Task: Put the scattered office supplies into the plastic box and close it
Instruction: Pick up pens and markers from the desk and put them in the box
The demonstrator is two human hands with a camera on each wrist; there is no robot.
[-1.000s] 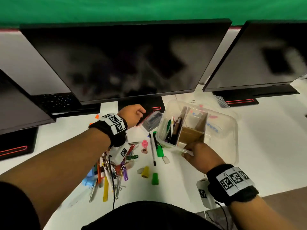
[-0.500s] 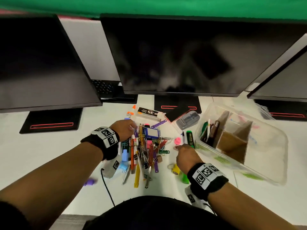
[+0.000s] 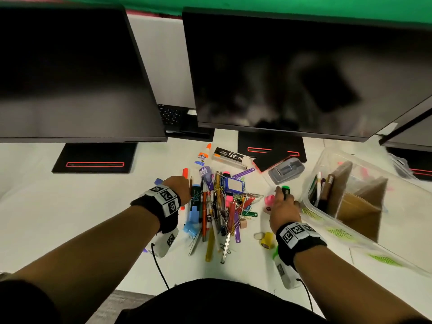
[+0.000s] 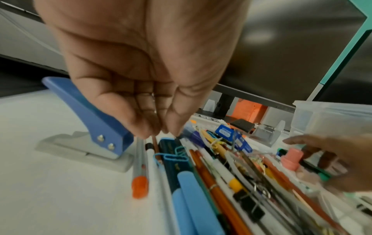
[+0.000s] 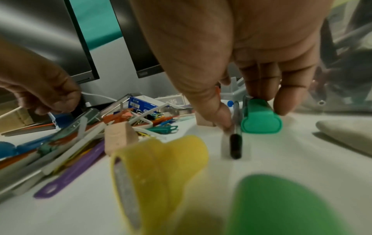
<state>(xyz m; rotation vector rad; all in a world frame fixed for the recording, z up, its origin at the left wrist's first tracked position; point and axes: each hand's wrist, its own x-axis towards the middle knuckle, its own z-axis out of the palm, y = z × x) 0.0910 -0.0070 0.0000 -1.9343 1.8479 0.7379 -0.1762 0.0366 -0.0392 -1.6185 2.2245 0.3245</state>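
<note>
Both hands are down in the mess on the white bench (image 3: 70, 206). The left hand (image 3: 178, 188) has its fingertips pressed together at the far ends of a thin brown pencil (image 4: 156, 147) and the pens beside it, at the left edge of the pile of pens and clips (image 3: 217, 213); I cannot tell if it has really pinched one yet. A blue hole punch (image 4: 94, 120) sits just beside that hand. The right hand (image 3: 284, 206) has its thumb on one side and its fingers on the other side of a green marker (image 5: 259, 117), with a thin black pen (image 5: 235, 143) lying right next to it, so it seems to be pinching the marker to lift it. The plastic box (image 3: 364, 232) is just to the right of that hand, open, with a few pens standing in one part and brown cardboard walls inside. I think these pens are light and stiff, and smooth enough to slip, so holding one near the middle is best. The pile is tangled with clips, so pulling one pen may drag others along. A yellow tape roll (image 3: 267, 239) lies near the right wrist.
</note>
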